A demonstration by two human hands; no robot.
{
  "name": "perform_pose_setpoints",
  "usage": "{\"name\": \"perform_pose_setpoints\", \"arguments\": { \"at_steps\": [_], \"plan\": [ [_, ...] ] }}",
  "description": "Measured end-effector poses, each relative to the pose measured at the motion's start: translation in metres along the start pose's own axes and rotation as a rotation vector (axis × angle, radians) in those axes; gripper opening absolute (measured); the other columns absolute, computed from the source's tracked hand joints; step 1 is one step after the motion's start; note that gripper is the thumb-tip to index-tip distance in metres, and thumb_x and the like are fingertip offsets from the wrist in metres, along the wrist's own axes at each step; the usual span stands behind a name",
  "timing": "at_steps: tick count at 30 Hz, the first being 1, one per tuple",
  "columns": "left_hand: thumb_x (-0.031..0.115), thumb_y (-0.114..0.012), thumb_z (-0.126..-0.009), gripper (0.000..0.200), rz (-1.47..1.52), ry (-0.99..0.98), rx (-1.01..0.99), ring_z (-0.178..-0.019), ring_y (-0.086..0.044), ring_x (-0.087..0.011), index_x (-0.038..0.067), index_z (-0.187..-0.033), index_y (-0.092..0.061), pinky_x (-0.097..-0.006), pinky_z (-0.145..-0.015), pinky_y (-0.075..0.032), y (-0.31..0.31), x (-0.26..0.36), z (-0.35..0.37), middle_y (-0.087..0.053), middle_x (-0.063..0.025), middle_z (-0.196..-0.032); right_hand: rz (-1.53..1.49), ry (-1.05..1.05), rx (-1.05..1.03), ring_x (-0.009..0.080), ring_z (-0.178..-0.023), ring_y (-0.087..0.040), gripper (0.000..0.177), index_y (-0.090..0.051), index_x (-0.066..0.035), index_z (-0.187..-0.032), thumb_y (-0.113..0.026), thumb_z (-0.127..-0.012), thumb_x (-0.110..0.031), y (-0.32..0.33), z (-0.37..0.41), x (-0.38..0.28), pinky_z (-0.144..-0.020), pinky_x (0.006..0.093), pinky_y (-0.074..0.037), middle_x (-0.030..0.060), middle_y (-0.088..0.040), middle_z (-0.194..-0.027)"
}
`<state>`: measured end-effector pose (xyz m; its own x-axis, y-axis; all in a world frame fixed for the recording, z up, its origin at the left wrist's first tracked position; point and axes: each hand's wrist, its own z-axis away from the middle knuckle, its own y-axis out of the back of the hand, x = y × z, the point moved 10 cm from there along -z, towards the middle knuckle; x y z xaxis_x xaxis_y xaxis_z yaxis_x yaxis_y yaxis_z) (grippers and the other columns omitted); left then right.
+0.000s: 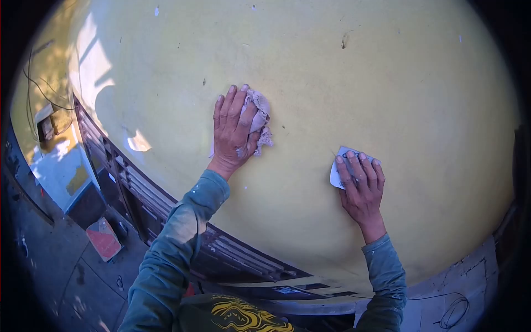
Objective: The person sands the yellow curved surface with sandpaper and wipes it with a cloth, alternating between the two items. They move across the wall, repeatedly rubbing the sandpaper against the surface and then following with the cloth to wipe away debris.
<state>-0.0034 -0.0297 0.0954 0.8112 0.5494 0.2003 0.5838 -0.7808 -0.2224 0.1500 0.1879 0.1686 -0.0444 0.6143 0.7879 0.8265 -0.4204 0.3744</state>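
My left hand (232, 130) presses a crumpled, pale pinkish rag (260, 110) against a yellow wall (310, 72). Its fingers curl over the cloth, and a frayed end hangs out beside the thumb. Lower and to the right, my right hand (362, 188) holds a piece of sandpaper (335, 176) against the same wall. The sheet's pale, printed backing shows around the fingertips; the side facing the wall is hidden. White dust or paint marks both sleeves.
Dark louvred slats (238, 254) run along the wall's lower edge. At the left are an electrical box (45, 123) with loose wires and a red-topped block (104, 239) on the paved floor. A thin cable (456, 310) coils at lower right.
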Motion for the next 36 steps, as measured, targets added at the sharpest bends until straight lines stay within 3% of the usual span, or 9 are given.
{"name": "perform_pose_setpoints", "arguments": {
  "at_steps": [7, 13, 16, 18, 21, 26, 29, 32, 36],
  "plan": [
    [0.022, -0.059, -0.098, 0.05, 0.004, -0.025, -0.048, -0.142, -0.043, -0.0483, 0.008, -0.145, -0.046, -0.0608, -0.118, -0.029, 0.002, 0.001, -0.002, -0.046, -0.0253, -0.153, 0.118, 0.142, -0.058, 0.0273, -0.147, -0.042, 0.05, -0.059, -0.02, -0.145, -0.058, -0.096, -0.011, 0.007, -0.023, 0.038, -0.124, 0.0486, -0.027, 0.0023, -0.051, -0.155],
    [0.028, -0.056, -0.099, 0.043, 0.014, 0.004, -0.046, -0.143, -0.043, -0.0453, 0.01, -0.139, -0.05, -0.059, -0.119, -0.028, -0.002, -0.001, -0.002, -0.047, -0.0224, -0.153, 0.082, -0.465, 0.519, 0.0345, -0.149, -0.037, 0.044, -0.05, -0.008, -0.15, -0.043, -0.106, -0.011, 0.117, -0.061, 0.245, -0.125, 0.0457, -0.024, 0.0106, -0.047, -0.158],
    [0.032, -0.055, -0.1, 0.039, 0.016, 0.014, -0.025, -0.144, -0.042, -0.0423, 0.011, -0.133, -0.055, -0.0572, -0.121, -0.027, 0.0, -0.004, -0.001, -0.048, -0.0193, -0.154, 0.13, -0.511, 0.423, 0.0354, -0.151, -0.034, 0.046, -0.049, -0.009, -0.151, -0.043, -0.105, -0.011, 0.093, -0.062, 0.21, -0.125, 0.048, -0.022, 0.0111, -0.045, -0.159],
    [0.032, -0.054, -0.1, 0.039, 0.031, 0.005, -0.021, -0.144, -0.043, -0.0424, 0.011, -0.133, -0.055, -0.0574, -0.121, -0.027, 0.001, -0.004, -0.001, -0.048, -0.0192, -0.154, 0.125, -0.214, 0.161, 0.0348, -0.15, -0.035, 0.051, -0.051, -0.016, -0.15, -0.05, -0.1, -0.01, 0.047, -0.073, 0.109, -0.125, 0.0534, -0.021, 0.0072, -0.046, -0.16],
    [0.031, -0.055, -0.1, 0.04, 0.026, -0.007, -0.029, -0.144, -0.043, -0.043, 0.011, -0.134, -0.053, -0.0578, -0.12, -0.027, 0.0, -0.002, -0.001, -0.049, -0.0197, -0.153, 0.022, 0.493, -0.277, 0.0183, -0.148, -0.04, 0.047, -0.053, -0.034, -0.148, -0.051, -0.102, -0.027, -0.01, -0.032, -0.023, -0.126, 0.0424, -0.025, -0.0053, -0.046, -0.159],
    [0.028, -0.055, -0.099, 0.042, -0.006, -0.005, -0.028, -0.143, -0.044, -0.0449, 0.011, -0.137, -0.05, -0.0588, -0.119, -0.029, -0.001, -0.002, -0.001, -0.05, -0.0214, -0.151, 0.188, -0.121, 0.155, 0.0302, -0.151, -0.036, 0.051, -0.051, -0.018, -0.151, -0.049, -0.101, -0.012, 0.079, -0.103, 0.174, -0.126, 0.0451, -0.022, 0.0057, -0.047, -0.159],
    [0.028, -0.055, -0.099, 0.042, -0.003, 0.002, -0.036, -0.142, -0.044, -0.0451, 0.011, -0.138, -0.049, -0.0593, -0.119, -0.029, -0.001, -0.002, -0.001, -0.05, -0.0225, -0.151, 0.164, -0.449, 0.532, 0.0291, -0.149, -0.039, 0.046, -0.048, -0.01, -0.152, -0.04, -0.108, -0.02, 0.137, -0.087, 0.326, -0.126, 0.0427, -0.022, 0.0096, -0.047, -0.158],
    [0.027, -0.054, -0.102, 0.044, -0.013, -0.023, -0.054, -0.14, -0.045, -0.0511, 0.006, -0.14, -0.045, -0.0627, -0.117, -0.03, -0.001, 0.0, -0.002, -0.048, -0.0278, -0.149, 0.353, -0.687, 0.579, 0.0263, -0.148, -0.041, 0.047, -0.047, -0.008, -0.152, -0.038, -0.109, -0.022, 0.135, -0.065, 0.374, -0.127, 0.041, -0.022, 0.0108, -0.048, -0.157],
    [0.027, -0.054, -0.102, 0.044, -0.003, -0.035, -0.054, -0.14, -0.045, -0.0511, 0.006, -0.141, -0.045, -0.0627, -0.117, -0.03, -0.001, 0.0, -0.001, -0.048, -0.0277, -0.15, 0.203, -0.214, 0.176, 0.0312, -0.152, -0.034, 0.05, -0.052, -0.026, -0.151, -0.055, -0.101, -0.021, 0.068, -0.119, 0.153, -0.126, 0.0488, -0.022, 0.0039, -0.044, -0.16]
  ]
}}
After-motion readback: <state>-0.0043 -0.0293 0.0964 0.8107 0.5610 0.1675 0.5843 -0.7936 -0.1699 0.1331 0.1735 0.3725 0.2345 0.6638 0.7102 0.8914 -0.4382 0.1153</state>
